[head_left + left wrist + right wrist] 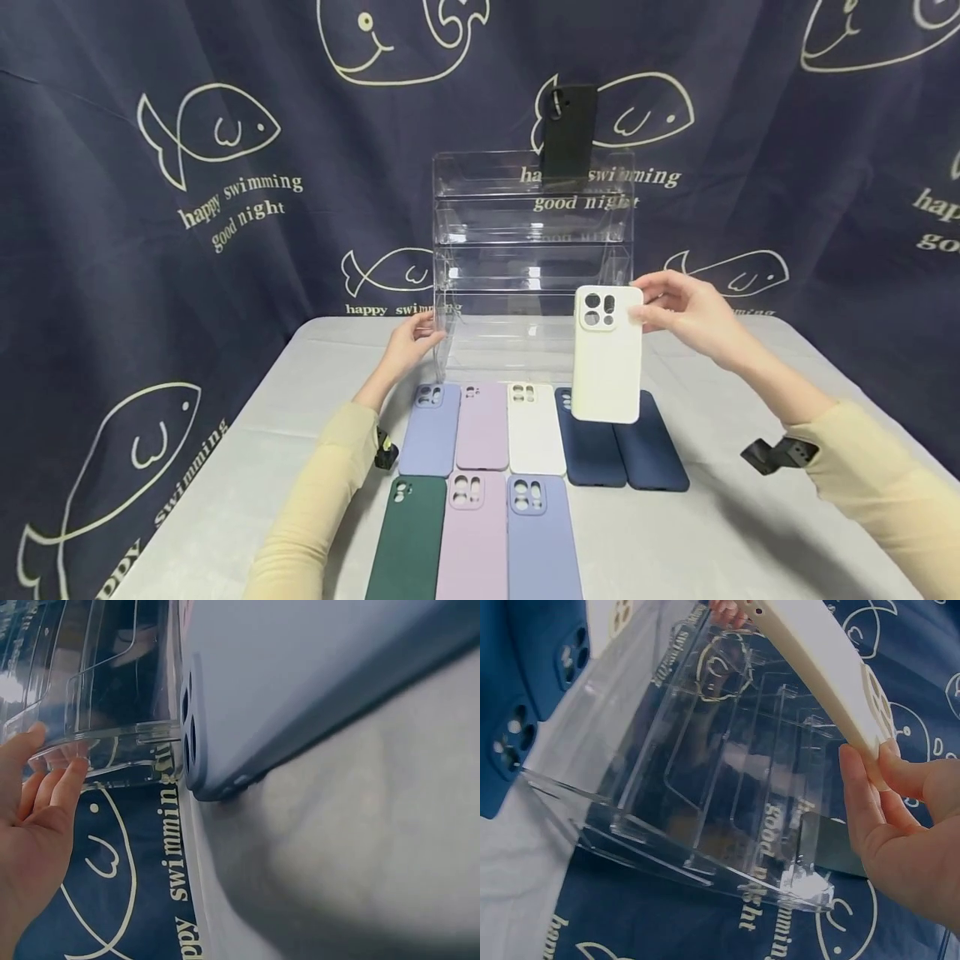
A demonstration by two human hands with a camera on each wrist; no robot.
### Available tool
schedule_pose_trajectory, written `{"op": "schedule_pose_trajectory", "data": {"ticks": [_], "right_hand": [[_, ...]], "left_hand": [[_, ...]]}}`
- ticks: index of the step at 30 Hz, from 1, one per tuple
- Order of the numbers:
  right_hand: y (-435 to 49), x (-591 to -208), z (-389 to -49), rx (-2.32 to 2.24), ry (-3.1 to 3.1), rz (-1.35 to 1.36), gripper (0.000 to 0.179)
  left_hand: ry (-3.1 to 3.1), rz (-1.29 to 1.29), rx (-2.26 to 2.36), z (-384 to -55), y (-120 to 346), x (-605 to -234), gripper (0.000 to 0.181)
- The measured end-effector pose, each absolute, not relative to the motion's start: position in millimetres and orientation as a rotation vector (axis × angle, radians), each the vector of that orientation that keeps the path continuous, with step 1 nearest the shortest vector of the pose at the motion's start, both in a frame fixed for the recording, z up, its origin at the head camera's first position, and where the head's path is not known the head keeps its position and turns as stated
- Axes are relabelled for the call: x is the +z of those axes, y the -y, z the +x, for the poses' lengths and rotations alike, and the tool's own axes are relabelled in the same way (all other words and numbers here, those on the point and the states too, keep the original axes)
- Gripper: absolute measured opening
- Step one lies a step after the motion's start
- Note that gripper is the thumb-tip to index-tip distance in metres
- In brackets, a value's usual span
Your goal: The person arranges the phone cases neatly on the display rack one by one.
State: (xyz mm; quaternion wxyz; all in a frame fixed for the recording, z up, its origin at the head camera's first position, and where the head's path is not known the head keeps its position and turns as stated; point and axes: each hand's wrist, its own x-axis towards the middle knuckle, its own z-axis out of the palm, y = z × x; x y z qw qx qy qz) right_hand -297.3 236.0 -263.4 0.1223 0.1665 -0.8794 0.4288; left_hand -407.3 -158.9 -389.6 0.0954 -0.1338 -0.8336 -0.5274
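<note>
My right hand pinches a cream phone case by its upper right edge, thumb on one face and fingers on the other. The case is upright in front of the clear tiered display stand, its camera cutouts facing me. My left hand holds the stand's left side, thumb and fingers about the clear edge in the left wrist view. A black phone case stands at the stand's top right. In the right wrist view the cream case slants above the stand.
Phone cases lie in two rows before the stand: periwinkle, lilac, white, navy, and nearer me a dark green one, another lilac and another periwinkle. A dark fish-print curtain hangs behind the table.
</note>
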Motion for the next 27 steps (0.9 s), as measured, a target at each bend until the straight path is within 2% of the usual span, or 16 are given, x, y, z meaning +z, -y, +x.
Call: {"op": "schedule_pose_trajectory", "data": {"ticks": [6, 17, 21, 27], "right_hand": [[-231, -248, -303, 1.235, 2.544, 0.462, 0.037], [-216, -222, -320, 1.324, 2.401, 0.602, 0.034], [-211, -212, -328, 1.313, 2.367, 0.628, 0.034], [-204, -193, -338, 1.32, 2.324, 0.663, 0.036]], "left_hand": [[2.472, -0.423, -1.59, -407, 157, -393, 0.053], [2.473, -0.416, -1.593, -408, 159, -393, 0.052], [2.472, -0.414, -1.633, -394, 158, -379, 0.051], [2.482, -0.415, -1.639, -393, 159, -377, 0.05]]}}
